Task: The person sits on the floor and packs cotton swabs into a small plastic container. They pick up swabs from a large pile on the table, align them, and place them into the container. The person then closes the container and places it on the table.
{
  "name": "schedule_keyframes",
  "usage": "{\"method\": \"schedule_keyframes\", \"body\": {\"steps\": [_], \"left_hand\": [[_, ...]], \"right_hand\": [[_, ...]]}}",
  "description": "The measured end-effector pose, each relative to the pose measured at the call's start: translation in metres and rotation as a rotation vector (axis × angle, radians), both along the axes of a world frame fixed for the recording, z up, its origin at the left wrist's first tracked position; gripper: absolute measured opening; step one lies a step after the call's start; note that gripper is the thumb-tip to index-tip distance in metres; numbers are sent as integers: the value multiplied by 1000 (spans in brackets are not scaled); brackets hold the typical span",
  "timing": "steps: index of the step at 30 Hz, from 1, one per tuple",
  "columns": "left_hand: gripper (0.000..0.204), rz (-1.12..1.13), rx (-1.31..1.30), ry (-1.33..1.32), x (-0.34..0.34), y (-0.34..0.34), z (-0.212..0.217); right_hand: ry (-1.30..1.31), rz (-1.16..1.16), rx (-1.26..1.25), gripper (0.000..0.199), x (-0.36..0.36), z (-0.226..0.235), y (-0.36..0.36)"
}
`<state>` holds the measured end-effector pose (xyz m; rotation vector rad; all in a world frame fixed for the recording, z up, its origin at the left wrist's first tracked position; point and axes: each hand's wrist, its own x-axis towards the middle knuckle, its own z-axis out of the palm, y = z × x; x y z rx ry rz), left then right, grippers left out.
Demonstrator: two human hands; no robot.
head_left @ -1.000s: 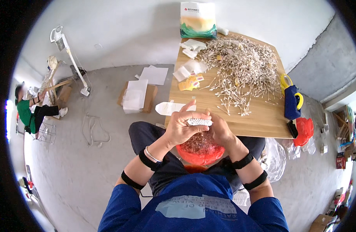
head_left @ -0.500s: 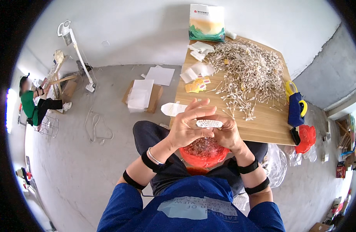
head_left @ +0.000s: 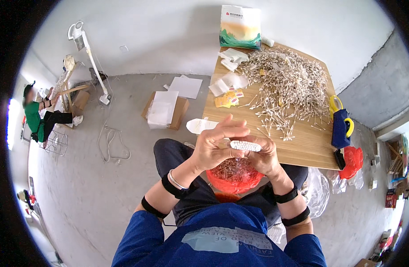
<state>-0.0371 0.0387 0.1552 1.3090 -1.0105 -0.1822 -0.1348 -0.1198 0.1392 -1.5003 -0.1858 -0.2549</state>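
A tight bundle of cotton swabs [head_left: 245, 146], its white tips packed in a flat oval, is held up over my lap. My left hand [head_left: 215, 144] pinches its left end between thumb and fingers, some fingers raised above it. Around the right end, my right hand [head_left: 265, 159] has its fingers closed. The lower part of the bundle is hidden by my hands. Below them, a red plastic bag [head_left: 233, 180] with many swabs in it sits between my legs. A large heap of loose cotton swabs [head_left: 293, 82] covers the back of the wooden table [head_left: 306, 151].
A white strip [head_left: 200, 126], yellow packets [head_left: 229, 99] and clear wrappers [head_left: 229, 83] lie along the table's left side. A blue box with yellow handles [head_left: 341, 127] stands at its right edge. Paper and cardboard [head_left: 164, 109] lie on the floor. Far left, another person [head_left: 35, 115] sits working.
The bundle has shifted slightly right and down with my hands. My grip on it looks nearly the same. The whole view has moved a little.
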Motion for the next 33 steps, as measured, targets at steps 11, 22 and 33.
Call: {"method": "schedule_keyframes", "body": {"steps": [11,22,33], "left_hand": [[28,-18,2,-51,0,1,4],[28,-14,-44,-80,-3,1,0],[36,-128,-90,-3,5,2,-10]], "right_hand": [[-21,5,-62,31,-2,9,-1],[13,24,-28,31,-1,3,-2],[-27,19,-62,32,-3,8,-3]]}}
